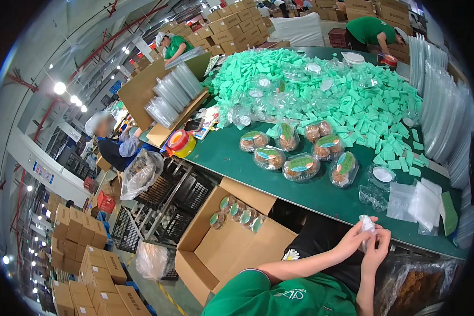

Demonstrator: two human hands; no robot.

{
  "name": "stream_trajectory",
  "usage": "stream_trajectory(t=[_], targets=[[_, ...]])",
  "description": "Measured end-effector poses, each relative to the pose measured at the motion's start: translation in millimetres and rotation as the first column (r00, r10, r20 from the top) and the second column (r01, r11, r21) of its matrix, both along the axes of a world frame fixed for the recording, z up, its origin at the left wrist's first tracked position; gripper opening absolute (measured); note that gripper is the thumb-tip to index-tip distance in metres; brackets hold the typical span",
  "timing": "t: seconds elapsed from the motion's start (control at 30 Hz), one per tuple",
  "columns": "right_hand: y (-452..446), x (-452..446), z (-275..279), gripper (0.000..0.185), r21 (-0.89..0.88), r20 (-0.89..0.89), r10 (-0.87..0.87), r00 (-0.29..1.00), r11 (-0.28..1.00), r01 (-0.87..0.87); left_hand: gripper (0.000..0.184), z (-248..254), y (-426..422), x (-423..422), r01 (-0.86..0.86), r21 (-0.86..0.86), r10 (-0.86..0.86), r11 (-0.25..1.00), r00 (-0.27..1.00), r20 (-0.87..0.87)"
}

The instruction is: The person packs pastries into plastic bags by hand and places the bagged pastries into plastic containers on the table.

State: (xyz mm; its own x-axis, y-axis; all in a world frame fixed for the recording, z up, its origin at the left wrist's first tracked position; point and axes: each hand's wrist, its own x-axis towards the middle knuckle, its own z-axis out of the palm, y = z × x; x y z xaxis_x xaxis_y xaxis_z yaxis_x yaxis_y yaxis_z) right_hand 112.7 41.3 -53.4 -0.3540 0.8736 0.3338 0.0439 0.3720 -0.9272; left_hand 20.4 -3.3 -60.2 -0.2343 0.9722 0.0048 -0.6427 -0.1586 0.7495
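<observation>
Held up in front of my body at the table's near edge, my left hand (354,238) and my right hand (377,245) are close together. Their fingers close around a small crumpled white piece (367,223), whose kind I cannot make out. Beyond them on the green table (231,158) lie an empty clear plastic container (380,175), flat clear bags (425,203) and a green card (448,213). Several filled clear packs (301,167) with brown contents and green labels sit further left.
Green foam pieces (353,105) are heaped at the back, with clear containers among them. An open carton (224,253) holding several packs stands at left. Stacked clear trays (445,116) line the right side. A tape dispenser (180,142) lies at the left edge. Co-workers are further off.
</observation>
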Motion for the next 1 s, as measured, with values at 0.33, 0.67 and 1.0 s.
stream_trajectory(t=[0.33,0.67,1.0], targets=[[8.4,-11.0,20.5,0.017,0.153,0.044,0.046,0.998,0.987,-0.052,0.030,35.0,3.6,-7.3,-0.132,-0.104,0.110,0.986,0.974,-0.199],[30.6,-0.6,51.6,0.010,-0.209,-0.441,-0.034,0.897,0.976,-0.066,0.043,57.2,16.2,-39.5,-0.100,0.077,0.090,0.992,0.988,0.126],[26.2,-7.9,54.5,0.010,0.060,-0.263,0.037,0.964,0.998,-0.023,0.045,80.5,28.2,-17.8,-0.052,0.024,0.054,0.998,0.996,-0.070]])
